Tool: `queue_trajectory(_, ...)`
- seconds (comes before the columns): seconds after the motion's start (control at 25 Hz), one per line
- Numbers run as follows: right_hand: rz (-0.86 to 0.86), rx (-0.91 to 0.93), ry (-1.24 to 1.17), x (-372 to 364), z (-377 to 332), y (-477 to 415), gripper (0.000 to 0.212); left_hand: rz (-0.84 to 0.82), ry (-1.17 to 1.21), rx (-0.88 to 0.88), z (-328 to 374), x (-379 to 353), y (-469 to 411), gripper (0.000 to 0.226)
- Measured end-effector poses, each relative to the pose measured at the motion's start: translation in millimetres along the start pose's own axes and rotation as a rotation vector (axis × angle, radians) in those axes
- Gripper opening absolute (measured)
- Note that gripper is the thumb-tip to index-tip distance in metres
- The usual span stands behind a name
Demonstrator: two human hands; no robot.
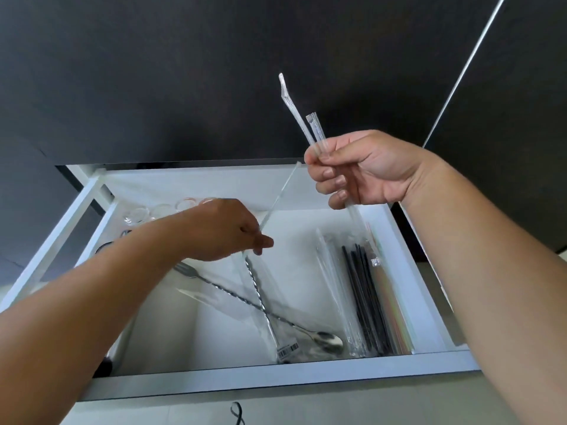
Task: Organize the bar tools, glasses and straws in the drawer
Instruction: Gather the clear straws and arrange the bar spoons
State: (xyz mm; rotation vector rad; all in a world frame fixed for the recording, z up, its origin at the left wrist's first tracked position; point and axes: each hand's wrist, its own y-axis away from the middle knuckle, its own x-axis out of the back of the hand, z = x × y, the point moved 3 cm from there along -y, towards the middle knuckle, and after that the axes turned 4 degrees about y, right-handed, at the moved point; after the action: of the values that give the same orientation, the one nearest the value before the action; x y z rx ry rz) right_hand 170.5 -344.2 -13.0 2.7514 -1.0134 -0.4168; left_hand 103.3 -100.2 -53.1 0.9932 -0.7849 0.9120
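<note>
A white drawer (276, 383) stands pulled out below me. My right hand (365, 170) is raised above its back right part and grips two clear wrapped straws (302, 118) that stick upward. Over the drawer's middle, my left hand (227, 230) pinches one clear straw (280, 191) that slants up to the right. Two twisted metal bar spoons (260, 302) lie crossed on the drawer floor, one in a clear sleeve with a barcode. Black straws (365, 299) and clear wrapped straws (333, 289) lie along the right side. Small glasses (159, 210) stand at the back left.
A dark cabinet front (214, 72) rises behind the drawer. Pale striped straws (394, 305) lie against the drawer's right wall. A dark round object (102, 248) shows partly behind my left forearm. A black cord (237, 414) lies on the floor in front of the drawer.
</note>
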Motion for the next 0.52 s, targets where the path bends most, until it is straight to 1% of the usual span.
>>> queue_trajectory(0.04,0.009,0.004,0.005,3,-3,4,0.02,0.0,-0.055,-0.002,7,-1,-1,0.029)
queue_trajectory(0.08,0.015,0.006,0.016,6,-6,8,0.02,-0.004,-0.032,-0.017,15,-3,-4,0.029)
queue_trajectory(0.12,0.018,0.007,0.034,9,-8,12,0.02,-0.032,0.087,-0.014,23,-6,-11,0.028)
queue_trajectory(0.16,0.02,0.005,0.056,11,-9,15,0.02,-0.076,0.26,0.016,32,-13,-22,0.027)
queue_trajectory(0.28,0.016,-0.004,0.093,15,-11,22,0.023,-0.337,0.79,0.215,74,-47,-41,0.021)
queue_trajectory(0.32,0.021,-0.003,0.091,15,-11,23,0.024,-0.381,0.928,0.277,89,-57,-44,0.016)
queue_trajectory(0.36,0.032,0.002,0.088,16,-12,24,0.024,-0.386,1.018,0.306,102,-65,-48,0.013)
queue_trajectory(0.44,0.053,0.014,0.096,17,-11,23,0.025,-0.335,1.091,0.292,124,-76,-60,0.02)
queue_trajectory(0.52,0.052,0.015,0.115,17,-10,22,0.024,-0.32,1.078,0.274,144,-84,-67,0.025)
